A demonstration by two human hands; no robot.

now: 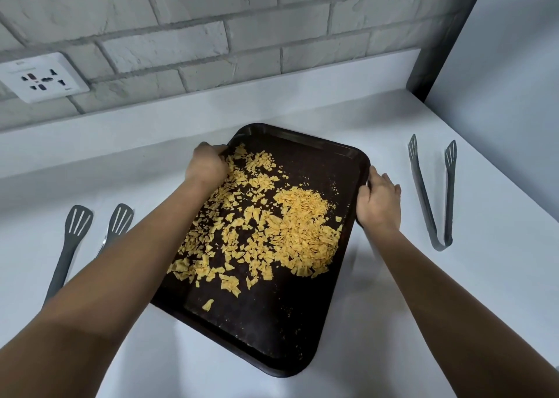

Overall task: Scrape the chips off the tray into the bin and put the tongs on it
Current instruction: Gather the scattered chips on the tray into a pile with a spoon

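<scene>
Tray [305,316] lies skewed across the middle of the worktop [453,307], 1 short end toward the back edge and the other toward the front edge. Chips [272,225], broken small, cover its middle and far half; the near end is mostly bare, with 1 stray piece and crumbs.

Left hand [205,164] has its fingers curled over the rim at the tray's far left corner and grips it. Right hand [379,201] sits on the right long rim with the thumb on the rim's top; its fingers fall on the outer side, so whether they wrap beneath cannot be told. Whether the tray is already off the surface cannot be told either.

Tongs: 2 grey pairs, both spread wide and neither touched. 1 pair [432,192] lies toward the right edge of the worktop, just beside the right hand; the other pair [72,240] lies toward the left edge, partly hidden by the left forearm.

Bin is not in view, so no chips have demonstrably left the tray.

Assessment: the step in hand appears to be taking up the loaded tray for carrying. The rim is low and the load loose, so the tray should come up level, both sides rising together, and stay flat until it is over the bin. Tilt 1 corner downward only then
</scene>
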